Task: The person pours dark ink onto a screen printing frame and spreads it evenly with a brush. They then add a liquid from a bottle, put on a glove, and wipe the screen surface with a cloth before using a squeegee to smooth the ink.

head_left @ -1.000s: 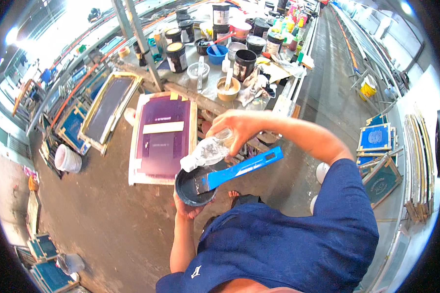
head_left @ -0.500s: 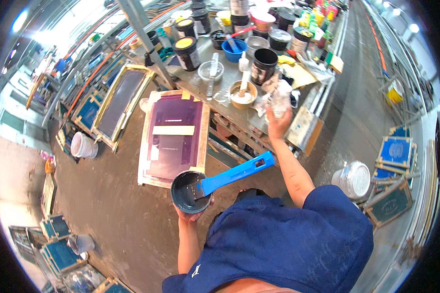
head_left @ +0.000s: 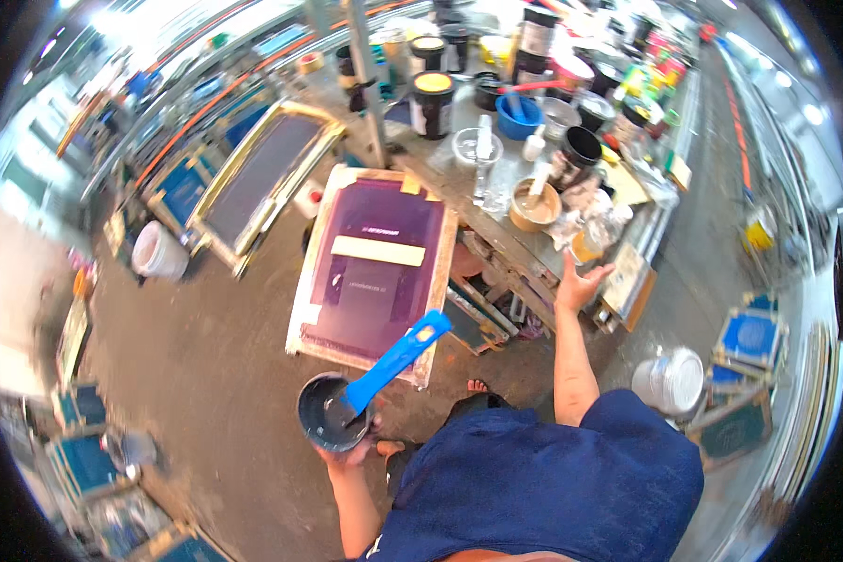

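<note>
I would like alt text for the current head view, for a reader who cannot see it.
A person's left hand holds a dark bowl with a blue-handled scraper standing in it, while the right hand, fingers spread, is beside a clear bottle on a cluttered workbench. Beyond the bowl is a purple screen in a pale frame.

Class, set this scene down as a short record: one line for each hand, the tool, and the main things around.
Left hand: holds black bowl
Spatula: in bowl, blue handle sticking out past rim
Right hand: open, by clear bottle; contact unclear
Bench: blue tub, tan tub, other containers
Purple screen: pale strip across it
Floor, right: white bucket
</note>
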{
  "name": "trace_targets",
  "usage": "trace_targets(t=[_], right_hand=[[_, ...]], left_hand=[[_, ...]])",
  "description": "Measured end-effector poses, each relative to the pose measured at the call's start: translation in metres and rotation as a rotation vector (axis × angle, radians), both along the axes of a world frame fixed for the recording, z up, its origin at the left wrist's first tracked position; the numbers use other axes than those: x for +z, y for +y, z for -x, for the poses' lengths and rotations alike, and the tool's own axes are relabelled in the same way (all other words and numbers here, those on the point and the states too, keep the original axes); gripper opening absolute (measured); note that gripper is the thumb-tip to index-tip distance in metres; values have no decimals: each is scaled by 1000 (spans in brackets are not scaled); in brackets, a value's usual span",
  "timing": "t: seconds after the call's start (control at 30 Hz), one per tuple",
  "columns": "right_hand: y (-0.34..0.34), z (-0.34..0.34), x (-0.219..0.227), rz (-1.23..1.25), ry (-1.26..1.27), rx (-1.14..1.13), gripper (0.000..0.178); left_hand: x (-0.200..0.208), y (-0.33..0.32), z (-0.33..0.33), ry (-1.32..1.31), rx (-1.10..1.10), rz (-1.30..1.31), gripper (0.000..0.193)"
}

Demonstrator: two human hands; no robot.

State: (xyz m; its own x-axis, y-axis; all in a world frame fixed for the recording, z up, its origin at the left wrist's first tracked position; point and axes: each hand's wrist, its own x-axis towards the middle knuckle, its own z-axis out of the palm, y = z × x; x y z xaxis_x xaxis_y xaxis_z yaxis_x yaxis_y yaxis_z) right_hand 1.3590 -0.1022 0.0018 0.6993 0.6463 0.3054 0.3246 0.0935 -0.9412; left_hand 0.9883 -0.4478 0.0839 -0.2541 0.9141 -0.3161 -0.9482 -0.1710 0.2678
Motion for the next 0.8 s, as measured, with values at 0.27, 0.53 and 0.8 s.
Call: trace_targets(t=[0.27,0.53,0.8], right_hand=[[-185,276,107,210,212,1077,40],[-282,544,156,341,624,1803,55],[-248,796,114,534,756,1875,27]], left_hand=[[-17,-80,178,-16,-111,9,70],[-14,-144,396,101,-169,9,75],[-7,-121,607,153,-11,168,85]])
